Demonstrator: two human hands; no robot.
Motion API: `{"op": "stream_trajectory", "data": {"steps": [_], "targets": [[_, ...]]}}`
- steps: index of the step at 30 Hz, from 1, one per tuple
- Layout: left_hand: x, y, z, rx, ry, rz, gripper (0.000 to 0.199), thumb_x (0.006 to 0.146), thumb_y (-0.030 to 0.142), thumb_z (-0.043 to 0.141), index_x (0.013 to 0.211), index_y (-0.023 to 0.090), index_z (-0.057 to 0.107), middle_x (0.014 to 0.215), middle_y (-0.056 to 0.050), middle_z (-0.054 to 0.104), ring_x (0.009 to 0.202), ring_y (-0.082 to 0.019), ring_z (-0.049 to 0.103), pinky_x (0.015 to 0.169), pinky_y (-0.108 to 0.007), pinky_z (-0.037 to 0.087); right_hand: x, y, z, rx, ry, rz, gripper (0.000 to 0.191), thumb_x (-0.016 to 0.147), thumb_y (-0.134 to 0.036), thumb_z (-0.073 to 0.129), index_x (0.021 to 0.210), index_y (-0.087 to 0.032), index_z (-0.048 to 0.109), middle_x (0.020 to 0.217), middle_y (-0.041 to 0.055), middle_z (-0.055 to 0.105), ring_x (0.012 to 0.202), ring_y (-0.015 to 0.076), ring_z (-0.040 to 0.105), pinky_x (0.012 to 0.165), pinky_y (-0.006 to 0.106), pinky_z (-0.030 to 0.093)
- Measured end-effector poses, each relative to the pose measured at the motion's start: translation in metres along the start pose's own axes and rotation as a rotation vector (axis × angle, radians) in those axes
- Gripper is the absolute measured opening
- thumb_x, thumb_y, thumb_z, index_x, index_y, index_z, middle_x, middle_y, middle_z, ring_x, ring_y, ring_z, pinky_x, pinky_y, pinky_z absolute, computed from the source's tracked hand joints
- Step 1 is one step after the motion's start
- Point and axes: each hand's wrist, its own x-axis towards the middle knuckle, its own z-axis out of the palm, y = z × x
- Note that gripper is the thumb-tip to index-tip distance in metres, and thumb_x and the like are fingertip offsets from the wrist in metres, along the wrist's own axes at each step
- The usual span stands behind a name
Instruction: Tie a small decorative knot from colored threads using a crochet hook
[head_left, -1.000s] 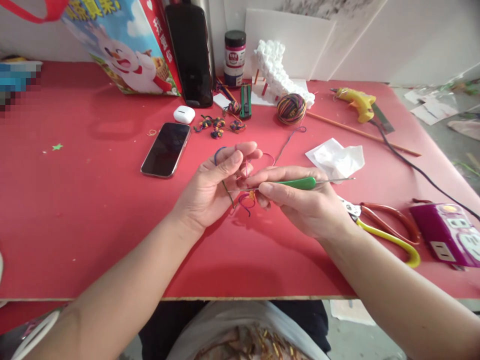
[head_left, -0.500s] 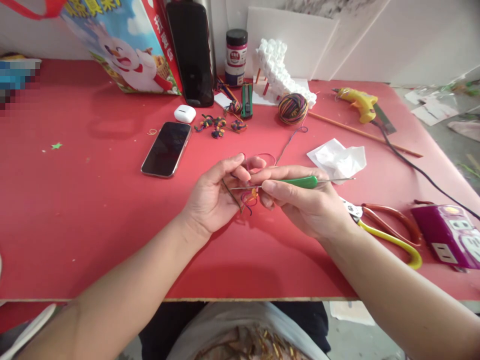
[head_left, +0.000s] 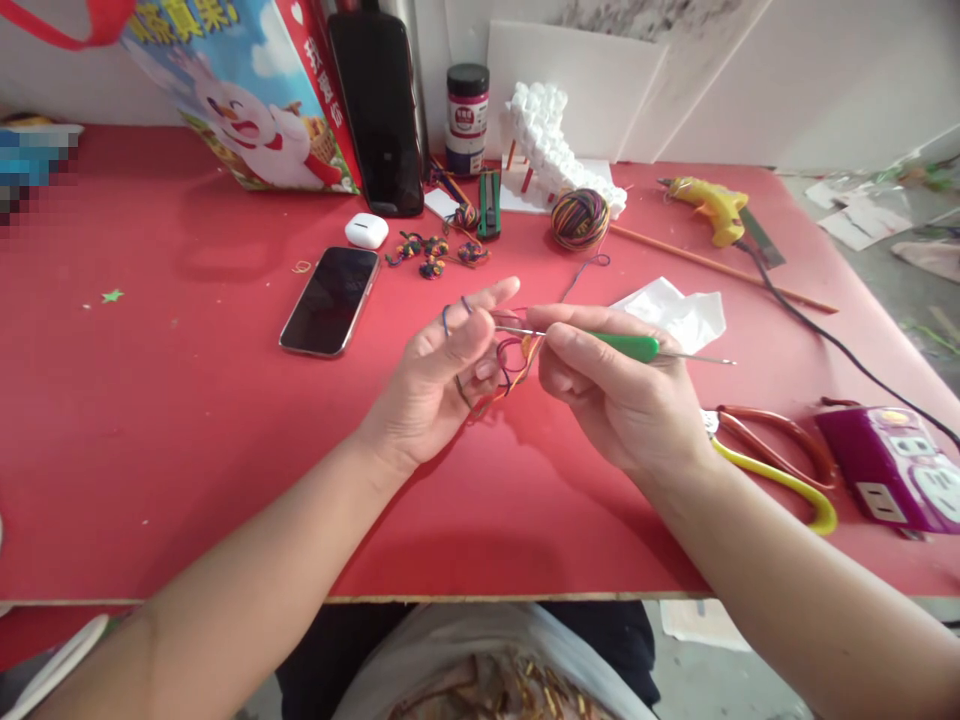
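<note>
My right hand (head_left: 626,395) is closed around a crochet hook with a green handle (head_left: 630,346); its metal tip points left to my other hand. Coloured yarn (head_left: 514,354) is wound about the fingers of my left hand (head_left: 442,375), whose index finger stretches out while the thumb lies near the hook tip. Loose loops and a small orange bit hang between the hands. A strand runs back toward the multicoloured yarn ball (head_left: 580,219). Several small knotted yarn pieces (head_left: 433,247) lie behind my left hand.
On the red table (head_left: 187,430) lie a phone (head_left: 331,301), a white earphone case (head_left: 367,231), crumpled tissue (head_left: 679,312), pliers (head_left: 780,465), a purple socket block (head_left: 892,465), and a glue gun (head_left: 709,207) with its cable. A jar (head_left: 466,120) stands at the back.
My left index finger has lifted and straightened with yarn around it. The hook has moved slightly up and right, and the yarn loops between my hands have shifted rightward.
</note>
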Motion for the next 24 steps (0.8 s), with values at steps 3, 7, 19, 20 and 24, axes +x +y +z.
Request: {"op": "stream_trajectory", "data": {"steps": [3,7,19,20,24], "targets": [[-0.001,-0.004,0.003,0.041,0.025,0.026,0.052,0.069,0.026,0.101,0.116,0.026,0.079,0.093,0.001,0.079,0.075,-0.011,0.071,0.061,-0.022,0.05,0.0,0.002,0.0,-0.05,0.066,-0.004,0.009,0.086,-0.028,0.085,0.094,-0.025,0.086,0.063,-0.0041,0.06,0.055,0.0106,0.05,0.052,0.029,0.044],[-0.001,-0.006,0.005,0.058,0.095,0.012,0.046,0.069,0.019,0.1,0.11,0.024,0.08,0.09,-0.001,0.082,0.067,-0.011,0.07,0.052,-0.021,0.045,-0.001,0.006,0.0,-0.099,0.091,-0.054,0.01,0.087,-0.028,0.084,0.096,-0.024,0.086,0.065,-0.0034,0.062,0.055,0.0107,0.05,0.053,0.029,0.045],[0.0,0.003,-0.002,0.265,0.077,0.042,0.027,0.084,0.023,0.087,0.111,0.02,0.083,0.079,-0.004,0.078,0.047,-0.007,0.049,0.045,-0.025,0.034,0.004,0.004,-0.004,-0.14,0.143,-0.106,0.008,0.086,-0.032,0.084,0.093,-0.026,0.086,0.066,-0.0011,0.065,0.053,0.0115,0.048,0.049,0.031,0.039],[0.0,0.003,-0.003,0.267,0.083,0.038,0.028,0.084,0.02,0.085,0.112,0.02,0.083,0.082,-0.004,0.079,0.048,-0.008,0.05,0.045,-0.025,0.034,0.005,0.004,-0.005,-0.148,0.142,-0.113,0.009,0.086,-0.033,0.084,0.093,-0.027,0.085,0.068,-0.0004,0.067,0.053,0.0113,0.048,0.048,0.031,0.038],[0.002,0.005,-0.006,0.235,0.097,0.028,0.037,0.078,0.007,0.073,0.111,0.021,0.083,0.102,-0.007,0.084,0.044,-0.004,0.043,0.042,-0.025,0.028,0.006,0.003,-0.006,-0.16,0.13,-0.122,0.009,0.087,-0.034,0.085,0.093,-0.027,0.085,0.073,0.0004,0.069,0.054,0.0111,0.048,0.048,0.031,0.037]]}}
